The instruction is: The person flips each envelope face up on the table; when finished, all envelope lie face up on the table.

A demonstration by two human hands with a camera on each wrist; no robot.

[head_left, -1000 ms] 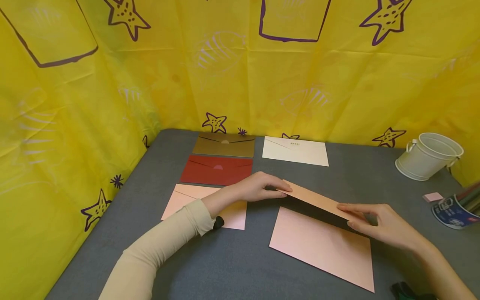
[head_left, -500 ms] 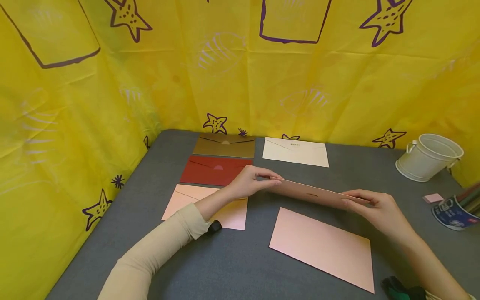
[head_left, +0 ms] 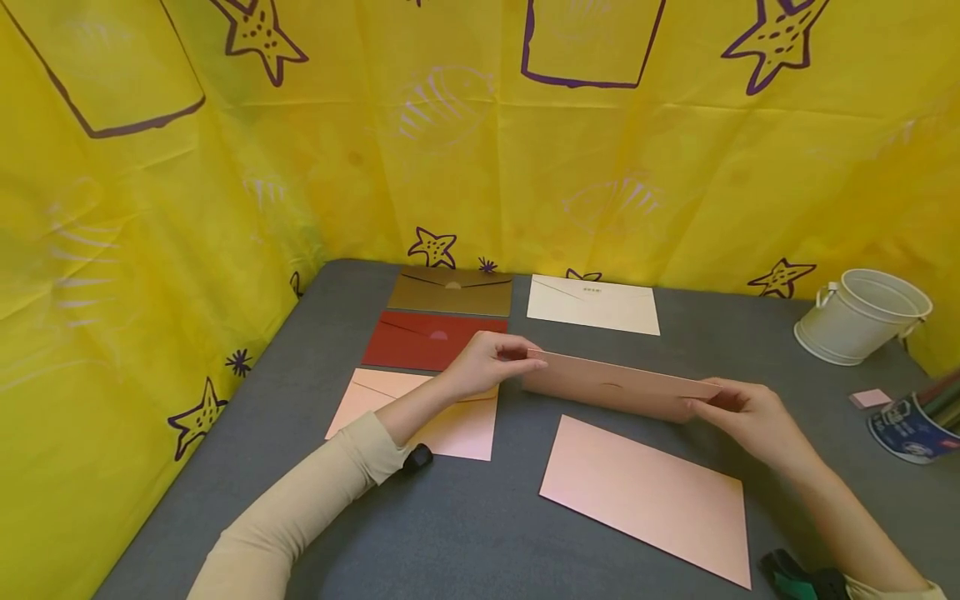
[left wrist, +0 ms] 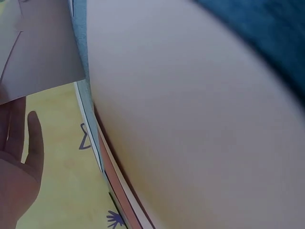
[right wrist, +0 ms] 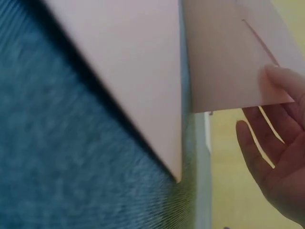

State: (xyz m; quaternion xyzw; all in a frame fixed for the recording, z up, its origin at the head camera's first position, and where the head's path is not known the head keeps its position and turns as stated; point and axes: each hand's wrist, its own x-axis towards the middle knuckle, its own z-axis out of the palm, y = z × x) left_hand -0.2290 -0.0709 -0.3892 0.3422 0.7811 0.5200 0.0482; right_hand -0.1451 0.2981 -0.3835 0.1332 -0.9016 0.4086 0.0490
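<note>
A pink envelope (head_left: 611,386) is held up on edge above the table, its flap side facing me. My left hand (head_left: 487,362) pinches its left end between thumb and fingers. At the other end my right hand (head_left: 746,414) pinches it the same way; in the right wrist view the thumb of the right hand (right wrist: 286,152) presses the face near the flap line. Below and nearer to me, a second pink envelope (head_left: 648,500) lies with its plain side up. Another pink envelope (head_left: 420,429) lies flat at the left, partly covered by my left forearm.
A red envelope (head_left: 420,340) and a gold envelope (head_left: 450,292) lie in a column behind the left pink one. Right of them is a white envelope (head_left: 592,304). A white bucket (head_left: 855,321), a small pink block (head_left: 870,398) and a blue tin (head_left: 911,429) stand at the right. A yellow curtain (head_left: 465,150) hangs behind.
Both hands have tilted the held envelope upright, so its flap side now faces me. The left hand has shifted a little to the left. Envelopes on the table have not moved.
</note>
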